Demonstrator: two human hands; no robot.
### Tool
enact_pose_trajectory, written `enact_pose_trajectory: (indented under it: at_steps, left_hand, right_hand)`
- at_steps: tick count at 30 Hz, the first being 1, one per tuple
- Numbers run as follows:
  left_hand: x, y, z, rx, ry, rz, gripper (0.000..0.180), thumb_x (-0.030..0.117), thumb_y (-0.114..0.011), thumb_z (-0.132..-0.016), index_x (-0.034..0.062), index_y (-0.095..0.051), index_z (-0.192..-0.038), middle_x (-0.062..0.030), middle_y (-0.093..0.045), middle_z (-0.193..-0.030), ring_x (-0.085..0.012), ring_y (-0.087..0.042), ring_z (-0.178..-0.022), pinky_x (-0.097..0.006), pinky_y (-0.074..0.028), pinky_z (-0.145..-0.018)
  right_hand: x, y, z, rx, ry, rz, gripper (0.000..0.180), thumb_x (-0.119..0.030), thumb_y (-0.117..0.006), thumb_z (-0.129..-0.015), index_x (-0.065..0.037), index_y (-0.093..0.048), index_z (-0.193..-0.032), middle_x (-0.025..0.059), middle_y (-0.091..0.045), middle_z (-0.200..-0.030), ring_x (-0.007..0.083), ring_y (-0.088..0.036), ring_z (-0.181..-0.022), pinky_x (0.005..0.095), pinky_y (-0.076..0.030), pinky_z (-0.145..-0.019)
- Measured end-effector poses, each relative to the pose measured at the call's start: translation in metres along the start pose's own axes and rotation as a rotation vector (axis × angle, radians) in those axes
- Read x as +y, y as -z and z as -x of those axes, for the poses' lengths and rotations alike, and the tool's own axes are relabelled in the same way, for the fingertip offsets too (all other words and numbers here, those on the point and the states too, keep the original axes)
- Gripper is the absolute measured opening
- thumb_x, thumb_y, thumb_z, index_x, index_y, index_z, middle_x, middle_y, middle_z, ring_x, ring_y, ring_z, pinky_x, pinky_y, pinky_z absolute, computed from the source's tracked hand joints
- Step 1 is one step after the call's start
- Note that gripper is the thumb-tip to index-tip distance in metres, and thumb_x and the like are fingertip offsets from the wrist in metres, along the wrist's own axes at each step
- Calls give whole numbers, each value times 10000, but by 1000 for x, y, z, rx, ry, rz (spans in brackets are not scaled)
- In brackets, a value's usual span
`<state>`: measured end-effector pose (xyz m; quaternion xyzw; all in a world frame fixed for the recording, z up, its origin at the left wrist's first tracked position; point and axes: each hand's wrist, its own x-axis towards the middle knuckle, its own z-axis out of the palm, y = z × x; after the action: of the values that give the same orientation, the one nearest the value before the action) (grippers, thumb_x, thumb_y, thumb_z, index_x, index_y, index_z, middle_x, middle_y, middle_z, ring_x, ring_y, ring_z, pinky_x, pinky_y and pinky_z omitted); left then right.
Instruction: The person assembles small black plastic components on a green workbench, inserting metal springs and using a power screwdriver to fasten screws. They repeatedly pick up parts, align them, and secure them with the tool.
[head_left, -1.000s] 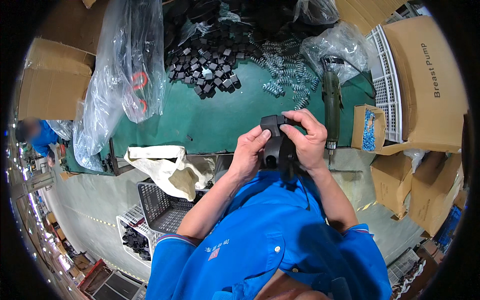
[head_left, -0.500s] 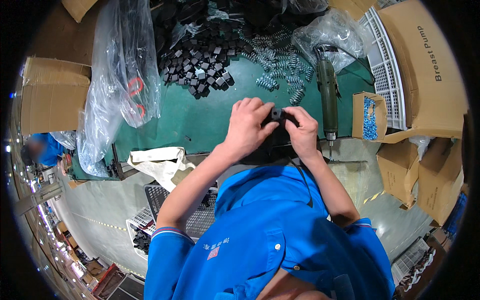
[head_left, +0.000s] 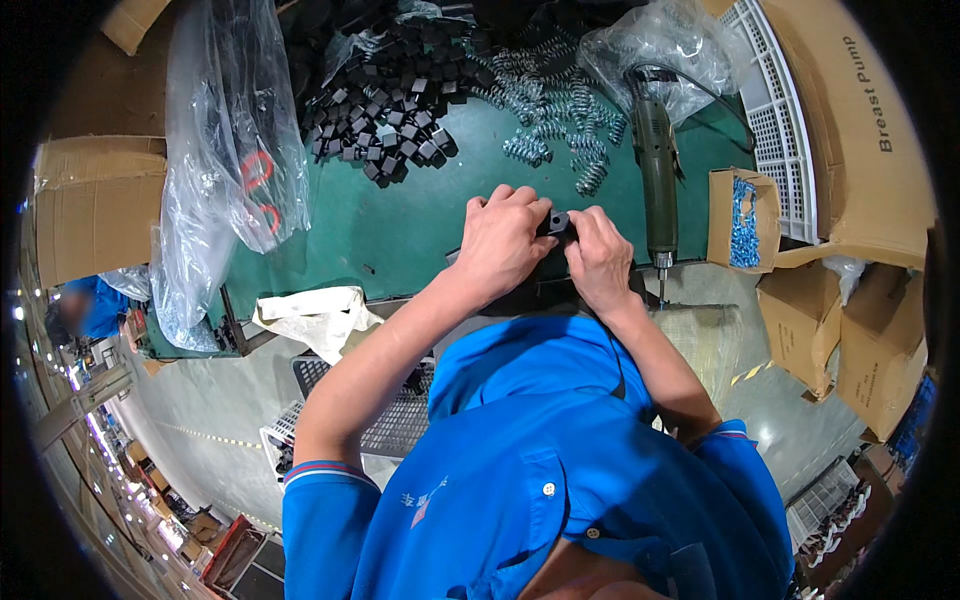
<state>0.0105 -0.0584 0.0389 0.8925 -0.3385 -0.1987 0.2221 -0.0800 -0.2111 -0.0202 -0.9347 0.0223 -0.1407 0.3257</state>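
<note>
At the near edge of the green table (head_left: pixel 330 245), my left hand (head_left: pixel 503 240) and my right hand (head_left: pixel 600 256) are closed on a small black block-shaped part (head_left: pixel 558 222) with a hole in its visible face. My fingers cover most of it. Beyond my left hand spreads a pile of small black blocks (head_left: pixel 400 135). Loose metal coil springs (head_left: pixel 560 115) lie just beyond both hands. To the right of my right hand is a dark green electric screwdriver (head_left: pixel 656 175), its bit pointing toward me past the table edge.
A small cardboard box (head_left: pixel 743 220) of blue screws stands at the right, beside a white plastic crate (head_left: pixel 785 130). Clear plastic bags (head_left: pixel 215 150) and red-handled scissors (head_left: pixel 258 170) lie at left. A white cloth bag (head_left: pixel 318 318) hangs at the near edge.
My left hand has turned further over the black part, hiding more of it. The whole view has shifted slightly; the piles and the screwdriver look undisturbed.
</note>
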Motion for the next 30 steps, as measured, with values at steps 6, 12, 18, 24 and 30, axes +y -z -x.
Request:
enact_pose_trajectory:
  at_steps: [6, 12, 18, 24, 30]
  left_hand:
    - [7, -17, -3, 112, -117, -381, 164, 201, -702, -782, 78, -665, -884, -57, -589, -916, -248, -570, -961, -467, -397, -791]
    - [6, -13, -4, 51, -83, -315, 413, 210, -755, -762, 85, -667, -1146, -51, -597, -1023, -252, -558, -1063, -480, -397, -905]
    - [-8, -20, 3, 158, -105, -104, 461, 196, -757, -766, 119, -647, -1207, -49, -593, -1068, -248, -547, -1100, -494, -364, -960]
    - [0, -28, 2, 161, -105, -282, 447, 225, -748, -774, 107, -646, -1193, -30, -595, -1043, -223, -548, -1083, -512, -362, -935]
    - [8, -25, -2, 101, -94, -377, 310, 259, -701, -813, 91, -652, -1069, -30, -575, -971, -223, -545, -1007, -488, -363, -874]
  right_hand:
    - [8, 85, -25, 35, -298, 23, 428, -217, -770, -812, -39, -613, -1168, 122, -641, -980, 320, -647, -864, 421, -523, -710]
    - [37, 86, -55, -203, -545, 458, 918, -444, -808, -728, 8, -410, -1421, 258, -678, -1065, 416, -671, -980, 480, -536, -825]
    - [64, 91, -45, -4, -451, -245, 554, -220, -768, -749, 32, -588, -1209, 160, -698, -914, 243, -672, -808, 373, -529, -757]
    - [0, 118, -64, 189, -287, -941, 309, -36, -734, -779, 11, -609, -1058, 61, -648, -912, 131, -611, -802, 267, -492, -728]
    - [-37, 101, -91, 365, -69, -1060, 237, 14, -701, -773, 41, -622, -995, 125, -677, -915, 192, -662, -815, 317, -528, -774]
